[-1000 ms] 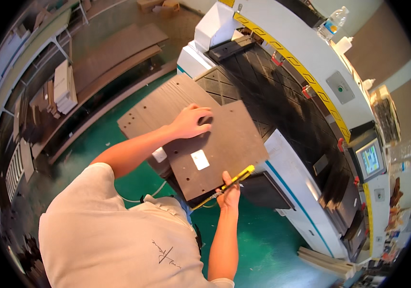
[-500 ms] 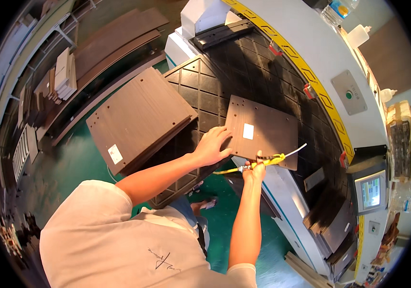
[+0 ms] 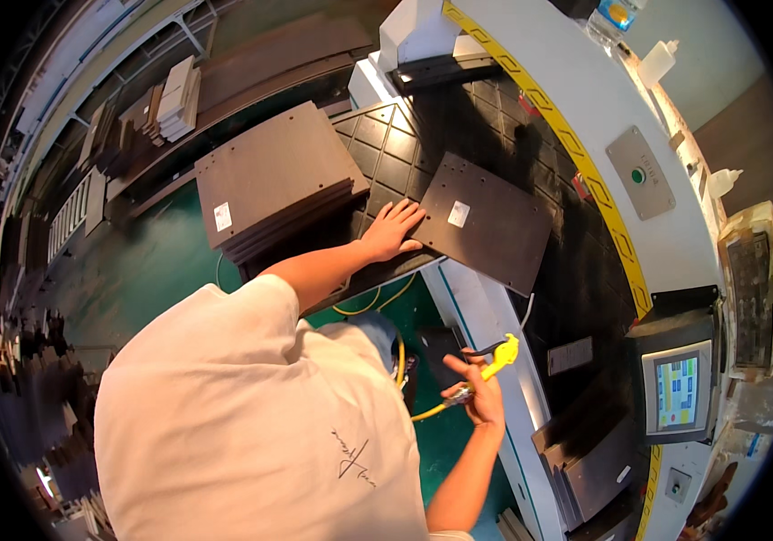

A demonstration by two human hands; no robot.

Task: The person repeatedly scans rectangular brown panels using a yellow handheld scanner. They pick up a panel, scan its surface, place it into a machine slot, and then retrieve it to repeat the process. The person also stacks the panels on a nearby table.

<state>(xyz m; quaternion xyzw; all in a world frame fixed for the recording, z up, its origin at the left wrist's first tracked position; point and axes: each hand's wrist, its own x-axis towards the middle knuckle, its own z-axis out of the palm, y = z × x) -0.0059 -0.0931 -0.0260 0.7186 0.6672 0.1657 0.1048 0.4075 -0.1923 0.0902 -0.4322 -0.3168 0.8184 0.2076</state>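
Note:
A brown drilled panel (image 3: pixel 495 236) with a white label lies flat on the black grooved machine bed (image 3: pixel 385 135). My left hand (image 3: pixel 393 231) rests at the panel's left corner, its fingers spread and nearly flat. Nearer my body, my right hand (image 3: pixel 481 397) holds a yellow air blow gun (image 3: pixel 502 356) by its handle. The gun's thin pale nozzle points up toward the panel's near edge. From its base a yellow hose (image 3: pixel 429 413) runs down to the left. Some right-hand fingers look loosely stretched over the handle.
A stack of brown panels (image 3: pixel 278 171) stands left of my left hand. At right, a yellow-striped machine beam (image 3: pixel 576 149) curves past a control screen (image 3: pixel 678 389). More panels (image 3: pixel 598 473) lean at lower right. Boards (image 3: pixel 287 59) lie on racks at far left.
My right hand has drawn back from the panel toward my body, and the blow gun's nozzle has swung upward. My left hand stays at the panel's corner. The whole view has shifted.

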